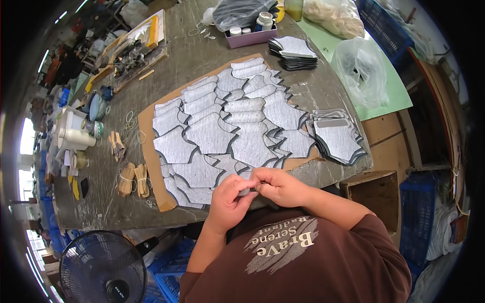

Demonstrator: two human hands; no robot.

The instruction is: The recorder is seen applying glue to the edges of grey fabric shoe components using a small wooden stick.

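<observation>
Both hands meet just above the near edge of the counter (323, 91). The left hand (230, 199) and the right hand (277, 186) pinch together a small grey piece (248, 191). It seems thin, light and flexible; holding its edges looks best.

Counts: 1 cardboard sheet (146, 121) on the bench (202, 50), roughly 25 grey fabric cutouts (209, 134) spread over it, overlapping so exact number unclear. 2 stacks of the same cutouts beside the sheet: one (337, 139) to its right, one (294, 53) beyond its far end. 1 pink tray (251, 38), 1 fan (103, 267), 2 clear plastic bags (362, 68).
</observation>
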